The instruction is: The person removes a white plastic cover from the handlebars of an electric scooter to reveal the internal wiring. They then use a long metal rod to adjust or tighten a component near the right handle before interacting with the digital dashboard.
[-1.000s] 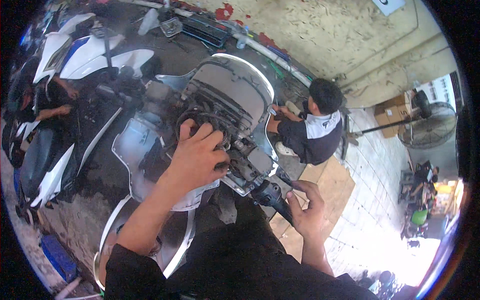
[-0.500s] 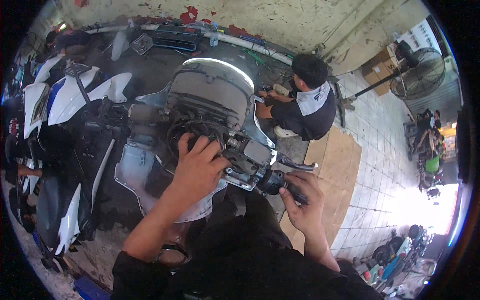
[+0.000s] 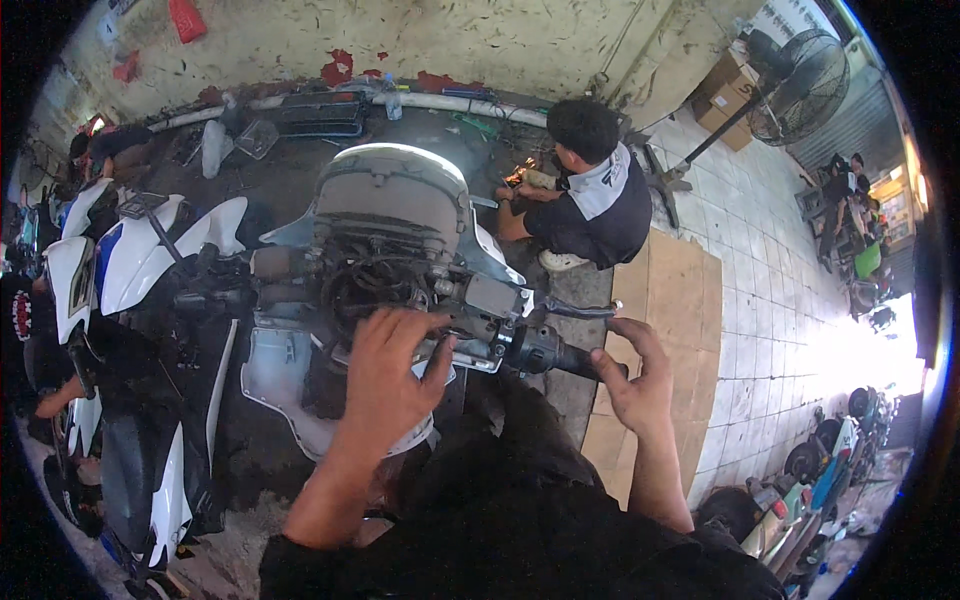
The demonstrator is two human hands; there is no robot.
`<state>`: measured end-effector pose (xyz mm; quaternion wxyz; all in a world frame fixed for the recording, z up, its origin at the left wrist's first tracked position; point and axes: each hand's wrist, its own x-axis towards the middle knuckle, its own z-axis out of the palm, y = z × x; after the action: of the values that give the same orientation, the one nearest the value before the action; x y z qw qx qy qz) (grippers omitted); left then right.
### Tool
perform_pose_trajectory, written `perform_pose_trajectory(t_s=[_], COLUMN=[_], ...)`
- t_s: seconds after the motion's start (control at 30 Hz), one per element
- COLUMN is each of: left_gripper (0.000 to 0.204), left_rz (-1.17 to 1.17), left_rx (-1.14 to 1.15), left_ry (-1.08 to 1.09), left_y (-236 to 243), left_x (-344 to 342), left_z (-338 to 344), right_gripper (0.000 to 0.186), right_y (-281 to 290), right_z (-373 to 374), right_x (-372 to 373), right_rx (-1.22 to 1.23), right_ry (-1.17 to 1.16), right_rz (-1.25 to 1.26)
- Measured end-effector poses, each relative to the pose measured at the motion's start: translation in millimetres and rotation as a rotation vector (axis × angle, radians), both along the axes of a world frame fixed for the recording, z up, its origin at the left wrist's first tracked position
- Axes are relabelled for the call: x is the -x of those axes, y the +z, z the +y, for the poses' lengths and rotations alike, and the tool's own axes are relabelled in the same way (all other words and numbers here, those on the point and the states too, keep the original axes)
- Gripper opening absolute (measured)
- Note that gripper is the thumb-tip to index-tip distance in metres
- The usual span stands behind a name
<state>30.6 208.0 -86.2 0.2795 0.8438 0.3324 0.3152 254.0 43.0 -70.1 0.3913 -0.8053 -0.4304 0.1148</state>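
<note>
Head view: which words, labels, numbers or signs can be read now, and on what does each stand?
I copy no text; marks show on:
Cardboard box: dark mark.
Crouching person's shirt: dark mark, pale panel.
White wall sheet: too small to read.
Dark garment, left edge: too blurred.

Right grip (image 3: 640, 390): open passage rightward, above cardboard sheet (image 3: 690, 300); lever (image 3: 580, 311) just ahead-left; crouching co-worker (image 3: 615, 220) farther ahead. Left grip (image 3: 393, 370): cable cluster (image 3: 372, 290) immediately ahead; handlebar (image 3: 545, 352) obstructing the space between both grips.
</note>
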Motion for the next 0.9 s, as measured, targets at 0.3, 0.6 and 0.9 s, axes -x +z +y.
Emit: perform_pose_trajectory(t_s=[0.3, 0.6, 0.9], left_gripper=[0.057, 0.072, 0.062], left_rz=[0.098, 0.258, 0.168], left_rx=[-0.036, -0.026, -0.001], left_ry=[-0.148, -0.392, -0.312], left_y=[2.7, 1.0, -10.4], left_x=[-21.5, -36.4, -40.7], left_z=[-15.1, 35.0, 23.0], right_gripper=[0.056, 0.064, 0.057], right_y=[-2.6, -29.2, -88.5], right_z=[-10.3, -34.9, 5.1], right_x=[-20.0, -32.9, -75.3], right_rx=[0.194, 0.196, -0.196], right_ry=[0.273, 0.183, -0.154], right_rz=[-0.113, 0.084, 1.157])
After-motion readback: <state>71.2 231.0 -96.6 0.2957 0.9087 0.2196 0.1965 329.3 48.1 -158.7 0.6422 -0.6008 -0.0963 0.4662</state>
